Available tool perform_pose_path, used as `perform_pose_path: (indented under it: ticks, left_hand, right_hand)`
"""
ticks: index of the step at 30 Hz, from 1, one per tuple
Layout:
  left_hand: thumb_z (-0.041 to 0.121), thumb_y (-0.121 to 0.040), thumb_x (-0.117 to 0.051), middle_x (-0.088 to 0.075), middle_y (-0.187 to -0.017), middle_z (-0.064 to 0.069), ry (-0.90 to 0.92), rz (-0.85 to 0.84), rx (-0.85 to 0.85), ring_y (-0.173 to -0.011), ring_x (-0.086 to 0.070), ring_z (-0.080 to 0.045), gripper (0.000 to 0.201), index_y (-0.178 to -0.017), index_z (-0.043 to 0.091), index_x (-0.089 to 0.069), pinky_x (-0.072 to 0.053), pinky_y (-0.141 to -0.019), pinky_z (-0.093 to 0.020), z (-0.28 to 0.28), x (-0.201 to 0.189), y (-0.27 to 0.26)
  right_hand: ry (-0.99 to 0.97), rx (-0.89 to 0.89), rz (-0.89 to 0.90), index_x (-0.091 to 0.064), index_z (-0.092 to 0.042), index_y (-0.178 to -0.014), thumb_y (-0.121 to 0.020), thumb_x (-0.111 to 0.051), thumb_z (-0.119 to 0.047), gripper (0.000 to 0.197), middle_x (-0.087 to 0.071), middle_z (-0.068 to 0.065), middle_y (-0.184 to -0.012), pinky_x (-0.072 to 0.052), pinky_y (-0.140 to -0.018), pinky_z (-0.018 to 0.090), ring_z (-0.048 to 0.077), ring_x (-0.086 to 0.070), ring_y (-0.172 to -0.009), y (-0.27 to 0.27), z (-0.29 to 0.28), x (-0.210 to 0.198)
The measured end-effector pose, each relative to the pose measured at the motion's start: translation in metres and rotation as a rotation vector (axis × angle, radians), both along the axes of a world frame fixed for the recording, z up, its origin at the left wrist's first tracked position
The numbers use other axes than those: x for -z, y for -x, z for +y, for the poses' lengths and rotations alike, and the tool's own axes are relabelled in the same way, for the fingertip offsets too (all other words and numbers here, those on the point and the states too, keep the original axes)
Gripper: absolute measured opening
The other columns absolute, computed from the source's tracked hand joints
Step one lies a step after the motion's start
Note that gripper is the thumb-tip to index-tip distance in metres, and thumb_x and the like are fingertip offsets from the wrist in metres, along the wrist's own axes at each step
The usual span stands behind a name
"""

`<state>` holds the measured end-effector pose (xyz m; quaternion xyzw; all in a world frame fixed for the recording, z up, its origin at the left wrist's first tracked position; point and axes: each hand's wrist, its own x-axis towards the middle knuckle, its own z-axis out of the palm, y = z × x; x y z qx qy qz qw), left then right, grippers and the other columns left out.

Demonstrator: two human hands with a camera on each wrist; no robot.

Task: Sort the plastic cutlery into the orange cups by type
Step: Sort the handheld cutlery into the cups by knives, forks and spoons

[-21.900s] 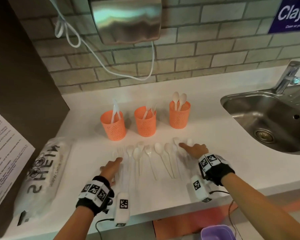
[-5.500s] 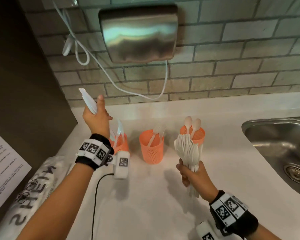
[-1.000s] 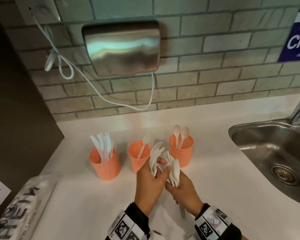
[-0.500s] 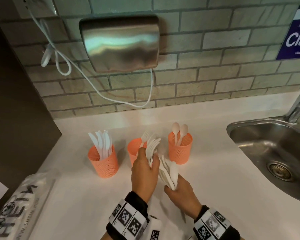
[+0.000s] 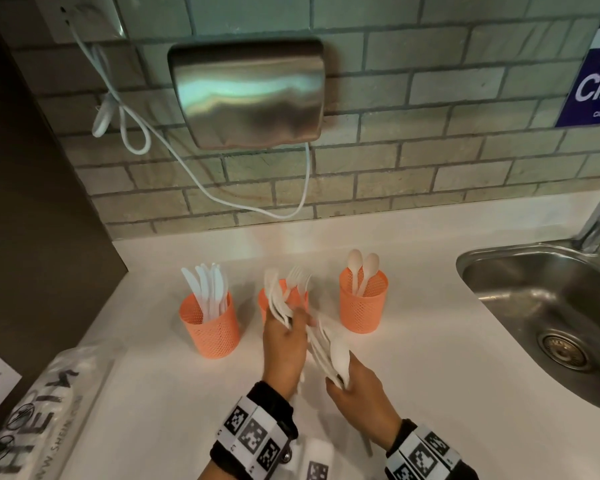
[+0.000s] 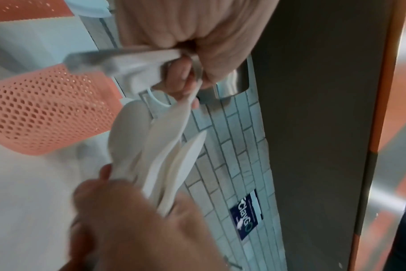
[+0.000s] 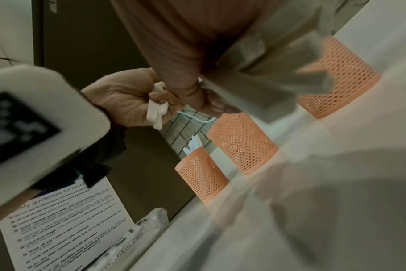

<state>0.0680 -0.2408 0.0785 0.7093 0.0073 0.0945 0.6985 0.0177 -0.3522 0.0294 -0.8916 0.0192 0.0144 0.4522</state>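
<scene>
So the forks (image 5: 277, 299) are what's in play: a little bunch of white plastic ones, pinched in the left hand (image 5: 284, 344) with the tines up, held right in front of the middle orange cup (image 5: 293, 301), which already has forks standing in it. The right hand (image 5: 359, 384) is just beside it, clenched around a bundle of spoons (image 5: 329, 351) that leans toward the left hand, so close the two bunches look like they're touching. Looks like the forks are being split off from the mixed handful, and the next move is probably lifting them clear of the spoons and dropping them handles-first into that middle cup, without dragging a spoon along. After that the spoons belong in the right cup (image 5: 362, 306), where two spoons stand already; the left cup (image 5: 210, 327) is full of knives. All three sit in a row on the white counter (image 5: 430, 341), near the back wall. The head view gives the whole layout, but the left wrist view shows the spoon bowls fanned out up close, and the right wrist view shows the fork handle ends poking out under the left hand's curled fingers (image 7: 160, 96), which the head view hides. A plastic bag (image 5: 39, 410) lies at the left, a steel sink (image 5: 548, 306) at the right.
</scene>
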Motion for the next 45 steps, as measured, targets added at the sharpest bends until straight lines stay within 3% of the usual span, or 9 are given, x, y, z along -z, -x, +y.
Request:
perform_pose_path:
  ticks: [6,10,12,15,18,24,32,38,45]
  left_hand:
    - [0.021,-0.100,-0.035,-0.045,-0.037,0.005,0.171,-0.085,-0.195,-0.039,-0.044,-0.001,0.037,-0.068,0.008,-0.050,-0.041,-0.049,-0.012,0.021,-0.023,-0.013]
    - [0.030,-0.100,-0.033,-0.039,-0.041,0.005,0.272,-0.085,-0.150,-0.038,-0.051,-0.010,0.025,-0.087,0.021,-0.053,-0.046,-0.045,-0.019,0.024,-0.029,-0.006]
    - [0.031,-0.099,-0.034,-0.036,-0.042,0.007,0.294,-0.115,-0.130,-0.035,-0.042,-0.008,0.021,-0.092,0.025,-0.053,-0.038,-0.037,-0.020,0.026,-0.031,-0.005]
    - [0.021,-0.098,-0.042,-0.037,-0.044,0.011,0.217,-0.164,-0.138,-0.037,-0.032,-0.002,0.014,-0.096,0.025,-0.055,-0.029,-0.037,-0.019,0.033,-0.031,-0.007]
    - [0.010,-0.091,-0.054,-0.051,-0.054,0.012,0.052,-0.126,-0.113,-0.041,-0.040,0.000,0.012,-0.087,0.016,-0.064,-0.034,-0.048,-0.018,0.038,-0.024,-0.008]
    - [0.014,-0.083,-0.066,-0.056,-0.044,0.016,-0.018,0.045,0.178,-0.037,-0.046,0.004,0.006,-0.086,0.009,-0.068,-0.032,-0.040,-0.005,0.022,-0.014,0.017]
    - [0.018,-0.079,-0.071,-0.071,-0.069,0.003,-0.121,0.055,0.121,-0.064,-0.064,-0.005,0.008,-0.071,0.016,-0.070,-0.046,-0.064,-0.020,0.024,-0.006,0.013]
    - [0.009,-0.084,-0.064,-0.055,-0.045,0.014,-0.099,0.069,0.119,-0.040,-0.045,0.002,0.015,-0.069,0.013,-0.064,-0.035,-0.045,-0.012,0.024,-0.010,0.012]
    - [0.022,-0.081,-0.068,-0.071,-0.079,-0.007,-0.218,0.018,0.098,-0.079,-0.067,-0.022,0.013,-0.084,0.010,-0.068,-0.053,-0.073,-0.034,0.016,0.001,0.014]
  right_hand:
    - [0.140,-0.063,-0.056,-0.044,-0.014,-0.115,-0.082,-0.053,-0.016,0.034,-0.059,0.000,-0.092,-0.042,-0.071,0.034,0.027,-0.059,-0.088,0.005,-0.001,-0.003]
    - [0.216,-0.081,-0.073,-0.042,-0.013,-0.114,-0.082,-0.051,-0.018,0.033,-0.062,0.005,-0.098,-0.037,-0.065,0.033,0.028,-0.058,-0.087,0.005,0.003,-0.006]
    - [0.241,-0.084,-0.080,-0.042,-0.013,-0.111,-0.082,-0.051,-0.017,0.031,-0.059,0.002,-0.092,-0.036,-0.063,0.032,0.026,-0.056,-0.083,0.005,0.003,-0.009]
    - [0.230,-0.072,-0.111,-0.041,-0.017,-0.103,-0.082,-0.051,-0.015,0.023,-0.053,-0.003,-0.085,-0.034,-0.059,0.030,0.025,-0.055,-0.078,0.005,0.001,-0.013]
    - [0.225,-0.045,-0.148,-0.038,-0.020,-0.101,-0.082,-0.052,-0.014,0.024,-0.052,-0.003,-0.085,-0.036,-0.061,0.031,0.023,-0.053,-0.075,0.002,-0.002,-0.020]
    - [0.270,0.001,-0.224,-0.043,-0.011,-0.110,-0.082,-0.053,-0.013,0.030,-0.055,0.001,-0.085,-0.027,-0.050,0.025,0.022,-0.050,-0.071,-0.002,0.000,-0.027]
    - [0.345,-0.032,-0.231,-0.042,-0.012,-0.116,-0.083,-0.053,-0.015,0.036,-0.062,0.005,-0.104,-0.028,-0.052,0.023,0.027,-0.060,-0.086,0.001,-0.001,-0.027]
    - [0.336,-0.015,-0.224,-0.042,-0.009,-0.115,-0.082,-0.053,-0.013,0.035,-0.061,0.007,-0.100,-0.024,-0.047,0.016,0.029,-0.058,-0.081,0.000,-0.004,-0.026]
    - [0.323,-0.027,-0.238,-0.042,-0.011,-0.116,-0.082,-0.052,-0.011,0.036,-0.062,0.006,-0.100,-0.028,-0.049,0.020,0.027,-0.059,-0.081,0.003,-0.003,-0.025]
